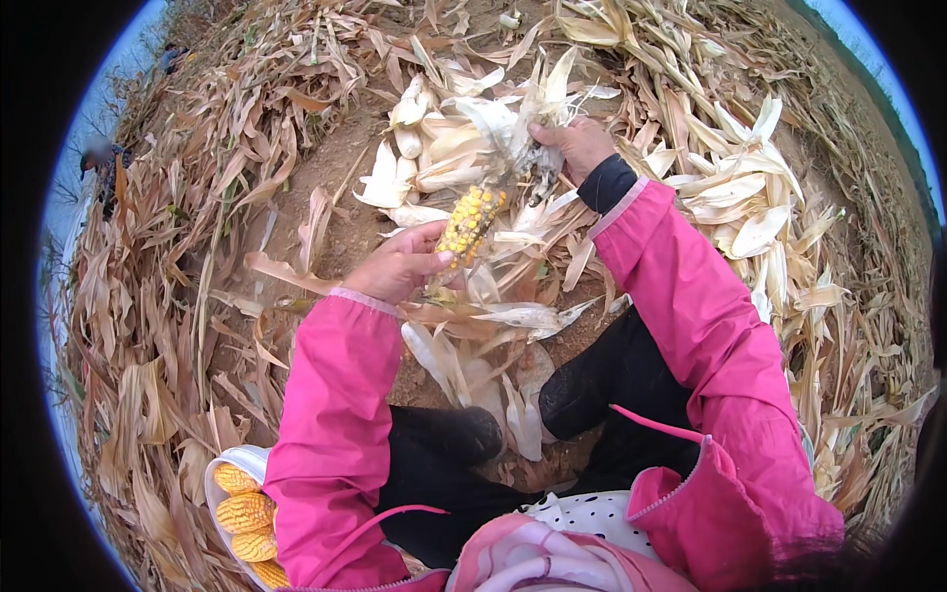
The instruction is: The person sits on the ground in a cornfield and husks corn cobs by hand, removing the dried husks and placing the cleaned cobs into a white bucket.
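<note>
My left hand is closed around the lower end of a corn cob. The cob is tilted, with patchy yellow kernels and dark, mouldy-looking spots. Beyond its upper end, my right hand grips pale, dry husk with greyish, dirty-looking silk. The husk lies against the cob's upper tip; whether it is still joined there I cannot tell. Just past my left hand, several ears in whitish husks lie on the soil.
A white container with several husked orange-yellow cobs stands by my left side. Dry stalks and leaves cover the ground at left, and more husks lie at right. My dark-clad legs are bent below. A person is at the far left.
</note>
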Tool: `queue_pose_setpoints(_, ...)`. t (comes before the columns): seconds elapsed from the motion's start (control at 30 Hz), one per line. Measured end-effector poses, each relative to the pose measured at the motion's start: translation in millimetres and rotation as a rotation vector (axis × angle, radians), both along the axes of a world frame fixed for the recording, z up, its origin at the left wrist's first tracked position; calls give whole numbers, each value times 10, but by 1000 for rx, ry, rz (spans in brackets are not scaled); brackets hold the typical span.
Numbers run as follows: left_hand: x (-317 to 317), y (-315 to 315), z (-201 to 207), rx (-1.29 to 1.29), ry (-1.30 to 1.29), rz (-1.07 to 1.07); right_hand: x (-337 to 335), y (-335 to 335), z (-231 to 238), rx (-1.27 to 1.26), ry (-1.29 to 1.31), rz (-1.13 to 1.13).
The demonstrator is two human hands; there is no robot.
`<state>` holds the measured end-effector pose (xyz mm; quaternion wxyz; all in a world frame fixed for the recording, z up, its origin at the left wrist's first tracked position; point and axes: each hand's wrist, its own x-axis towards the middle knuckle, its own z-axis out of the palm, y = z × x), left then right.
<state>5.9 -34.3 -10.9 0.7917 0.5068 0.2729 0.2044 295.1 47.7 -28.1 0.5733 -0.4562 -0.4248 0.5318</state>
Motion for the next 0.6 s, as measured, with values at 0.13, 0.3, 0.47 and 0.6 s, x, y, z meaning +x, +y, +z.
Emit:
queue_pose_setpoints(0.13,-137,-6,-91,142,257,40,139,-59,0,-215,-139,121)
queue_pose_setpoints(0.3,-152,148,-225,439,596,181,899,204,-326,35,-858,-272)
queue_pose_setpoints(0.47,-408,152,-334,793,852,261,1184,30,-139,-63,-1240,-428)
queue_pose_setpoints(0.6,-363,112,-193,798,931,269,1570,-76,-470,-92,-1515,-237)
